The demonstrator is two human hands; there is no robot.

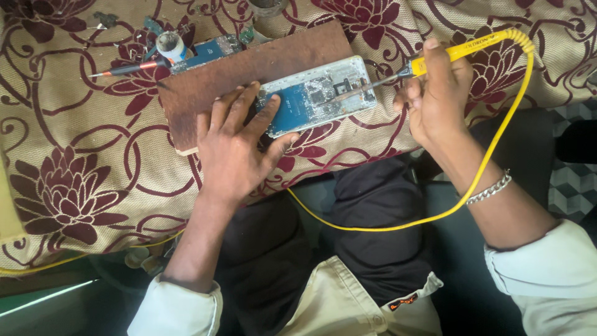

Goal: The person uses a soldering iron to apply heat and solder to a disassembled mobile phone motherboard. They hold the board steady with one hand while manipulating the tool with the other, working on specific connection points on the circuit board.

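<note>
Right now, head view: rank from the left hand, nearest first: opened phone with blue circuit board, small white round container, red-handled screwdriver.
1. Opened phone with blue circuit board: under the left hand's fingertips, on the brown board.
2. Small white round container: up-left, at the board's far corner.
3. Red-handled screwdriver: farther left, on the floral cloth.

Bare cloth (74, 124) left of the board (249, 68) leaves passing room, while screwdriver (127, 68), small pot (171, 45) and yellow cord (497, 137) crowd the far edge and right.

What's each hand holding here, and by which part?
Right hand grips the yellow soldering iron by its handle, tip on the opened phone. Left hand holds nothing; its fingers press the phone's near end against the brown board.
</note>
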